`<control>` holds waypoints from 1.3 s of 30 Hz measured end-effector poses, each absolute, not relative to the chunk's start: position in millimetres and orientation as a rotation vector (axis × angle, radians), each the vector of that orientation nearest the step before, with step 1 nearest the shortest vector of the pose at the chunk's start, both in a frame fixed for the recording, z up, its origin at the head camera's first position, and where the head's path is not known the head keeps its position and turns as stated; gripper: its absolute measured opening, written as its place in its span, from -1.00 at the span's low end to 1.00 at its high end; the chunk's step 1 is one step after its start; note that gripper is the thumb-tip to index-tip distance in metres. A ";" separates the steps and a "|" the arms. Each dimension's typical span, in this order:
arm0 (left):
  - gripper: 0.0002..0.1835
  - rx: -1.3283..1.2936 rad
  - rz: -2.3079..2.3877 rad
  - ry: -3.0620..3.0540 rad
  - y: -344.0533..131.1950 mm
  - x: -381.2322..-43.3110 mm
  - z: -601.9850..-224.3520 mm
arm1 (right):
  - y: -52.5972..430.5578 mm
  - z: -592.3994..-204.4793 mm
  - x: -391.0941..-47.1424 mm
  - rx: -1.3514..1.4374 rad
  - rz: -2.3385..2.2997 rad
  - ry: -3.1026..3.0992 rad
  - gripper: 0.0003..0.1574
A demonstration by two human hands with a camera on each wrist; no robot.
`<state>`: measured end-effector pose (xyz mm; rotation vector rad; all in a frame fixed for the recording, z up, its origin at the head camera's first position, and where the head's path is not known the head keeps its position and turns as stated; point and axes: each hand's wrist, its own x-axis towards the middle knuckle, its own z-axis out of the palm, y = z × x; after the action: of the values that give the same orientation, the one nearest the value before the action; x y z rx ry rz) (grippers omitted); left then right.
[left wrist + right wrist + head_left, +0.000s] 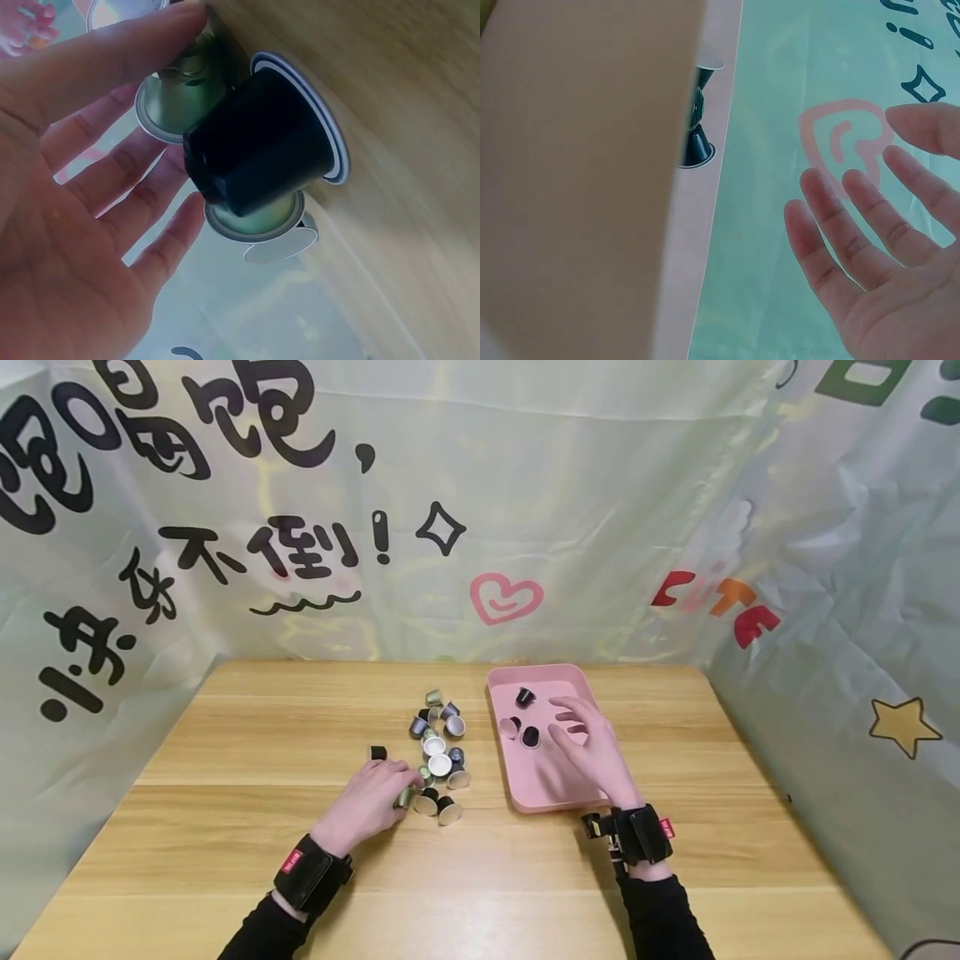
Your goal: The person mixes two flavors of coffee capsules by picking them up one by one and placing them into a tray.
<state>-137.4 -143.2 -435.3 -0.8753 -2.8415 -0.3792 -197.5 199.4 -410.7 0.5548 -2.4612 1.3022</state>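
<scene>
My left hand (372, 802) reaches palm-down to the near left edge of a pile of coffee capsules (434, 746). In the left wrist view its thumb overlaps a green capsule (176, 109), with the fingers loosely spread behind. A black capsule (262, 139) with a silver rim stands closer to that camera, overlapping another green one (259, 217). My right hand (588, 747) hovers over the right part of a pink tray (551, 785), fingers spread and holding nothing. Left of it in the tray lie black capsules (525, 697) and a pale-lidded one (510, 727).
Blue, black and green capsules lie mixed in the pile, some with white lids (439, 766) upward. One black capsule (377, 752) lies apart, just beyond the left hand. A printed cloth (600, 527) hangs behind the wooden table (487, 893) and along its sides.
</scene>
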 end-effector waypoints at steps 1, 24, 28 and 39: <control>-0.49 -0.878 -0.381 -2.842 -143.2 -137.8 -435.5 | 199.4 -410.7 -197.8 0.554 1.300 -2.459 -0.48; -0.55 -0.865 -0.630 -2.704 -139.6 -137.5 -427.3 | 202.1 -412.6 -197.5 0.516 1.309 -2.430 -0.52; -0.62 -0.833 -0.730 -2.708 -132.4 -136.9 -423.6 | 204.3 -412.4 -197.8 0.499 1.296 -2.431 -0.52; -0.71 -0.899 -0.934 -2.773 -104.1 -142.7 -420.8 | 207.7 -411.0 -197.4 0.500 1.292 -2.422 -0.50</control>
<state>-142.7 -104.1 -420.8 -0.8994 -2.7735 -0.9342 -197.4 207.7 -411.0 0.4998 -2.4221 1.2921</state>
